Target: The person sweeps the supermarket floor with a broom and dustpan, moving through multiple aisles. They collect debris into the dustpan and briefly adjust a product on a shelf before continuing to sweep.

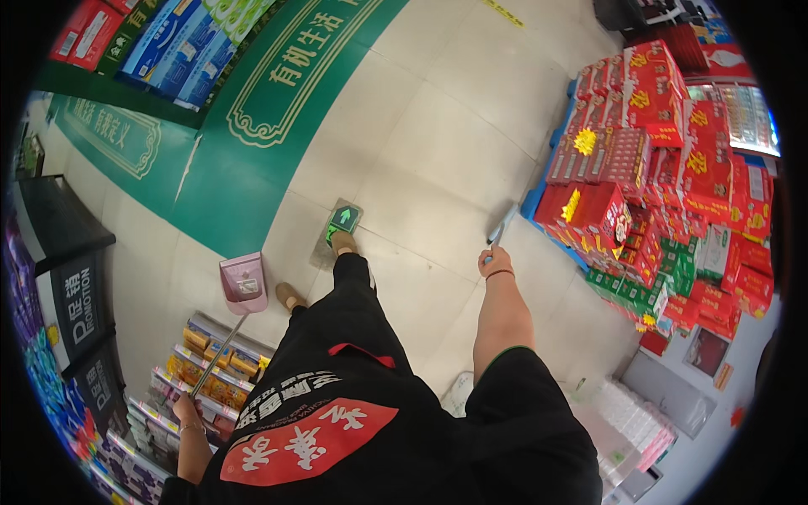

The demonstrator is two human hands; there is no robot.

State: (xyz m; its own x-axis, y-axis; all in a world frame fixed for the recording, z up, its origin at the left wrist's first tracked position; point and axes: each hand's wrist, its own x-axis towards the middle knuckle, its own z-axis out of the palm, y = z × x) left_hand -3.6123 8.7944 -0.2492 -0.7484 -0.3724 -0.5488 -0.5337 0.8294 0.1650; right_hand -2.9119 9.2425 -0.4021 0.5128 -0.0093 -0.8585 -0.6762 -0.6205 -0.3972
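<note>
My left hand [188, 411] grips the upper part of a long metal handle [218, 356]. At its far end a pink long-handled dustpan [235, 270] rests on the tiled floor, left of my shoes. A small pale patch shows inside the pan; whether it is a label or litter, I cannot tell. Out to the right, my right hand [497, 262] is closed around a thin handle seen nearly end-on. Beyond the fist is its pale blue-grey head [505, 221], probably a broom's, close to the corner of a blue pallet [538, 201].
Red and green cartons [653, 95] are stacked high on the pallet. Packaged goods fill a shelf rack [214, 360] beside my left arm. A green printed display skirt [252, 189] borders the floor ahead. My front shoe [344, 242] is on a floor arrow sticker [344, 216].
</note>
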